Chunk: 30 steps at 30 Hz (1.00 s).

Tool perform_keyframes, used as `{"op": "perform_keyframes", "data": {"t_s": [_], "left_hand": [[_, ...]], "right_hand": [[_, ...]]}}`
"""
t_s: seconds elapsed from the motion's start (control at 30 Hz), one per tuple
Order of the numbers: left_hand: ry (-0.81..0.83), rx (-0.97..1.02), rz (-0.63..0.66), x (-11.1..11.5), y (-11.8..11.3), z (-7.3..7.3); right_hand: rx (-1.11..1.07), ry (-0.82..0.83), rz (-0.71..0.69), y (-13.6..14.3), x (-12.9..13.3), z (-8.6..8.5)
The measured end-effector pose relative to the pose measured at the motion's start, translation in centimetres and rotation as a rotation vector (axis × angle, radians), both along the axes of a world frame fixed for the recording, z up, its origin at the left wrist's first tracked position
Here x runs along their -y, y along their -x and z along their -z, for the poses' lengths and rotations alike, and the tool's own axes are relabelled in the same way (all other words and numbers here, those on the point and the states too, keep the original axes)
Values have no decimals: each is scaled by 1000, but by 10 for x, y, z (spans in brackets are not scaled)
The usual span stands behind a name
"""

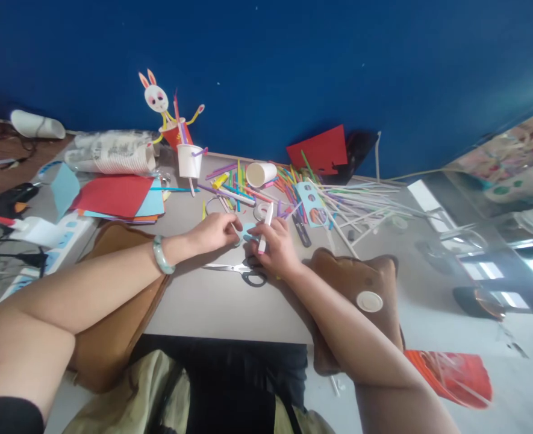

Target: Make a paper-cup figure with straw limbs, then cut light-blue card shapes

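Observation:
Near the middle of the table, my right hand (276,244) is closed round a white marker (267,228) with a pink end. My left hand (216,234), with a pale green bangle (162,254) on its wrist, has its fingers pinched beside small light-blue paper pieces (248,229). Whether something small is between those fingertips is too unclear to tell. Scissors with black handles (253,277) lie just below both hands, their blades pointing left. A white tape roll (261,211) sits behind my right hand.
Colored sticks (288,181) and a paper cup (261,174) lie at the back. A rabbit figure (156,98) stands behind a white cup (189,161). Red paper (112,194) is stacked left. Brown cushions (361,277) flank the table, one bearing a white disc (369,301).

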<state>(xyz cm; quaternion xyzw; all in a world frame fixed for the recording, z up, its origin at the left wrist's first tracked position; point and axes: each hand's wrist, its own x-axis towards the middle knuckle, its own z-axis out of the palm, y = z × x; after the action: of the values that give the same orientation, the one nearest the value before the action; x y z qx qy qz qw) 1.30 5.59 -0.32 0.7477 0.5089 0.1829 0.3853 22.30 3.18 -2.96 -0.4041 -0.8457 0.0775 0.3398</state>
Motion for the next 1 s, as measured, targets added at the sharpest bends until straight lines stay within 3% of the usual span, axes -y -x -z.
{"op": "perform_keyframes", "data": {"t_s": [0.17, 0.43, 0.53, 0.7, 0.87, 1.0], "left_hand": [[92, 151, 25, -5, 1, 2], [107, 117, 48, -8, 2, 1], [-5, 5, 62, -7, 2, -1], [-315, -406, 155, -3, 4, -12], [-417, -583, 330, 21, 2, -21], [-527, -614, 501, 68, 1, -8]], "right_hand": [[-97, 193, 47, 6, 3, -2], [-173, 281, 68, 13, 6, -3], [-168, 279, 79, 14, 4, -1], [-158, 310, 94, 13, 2, 2], [-172, 295, 93, 12, 0, 5], [-190, 235, 108, 11, -1, 7]]}}
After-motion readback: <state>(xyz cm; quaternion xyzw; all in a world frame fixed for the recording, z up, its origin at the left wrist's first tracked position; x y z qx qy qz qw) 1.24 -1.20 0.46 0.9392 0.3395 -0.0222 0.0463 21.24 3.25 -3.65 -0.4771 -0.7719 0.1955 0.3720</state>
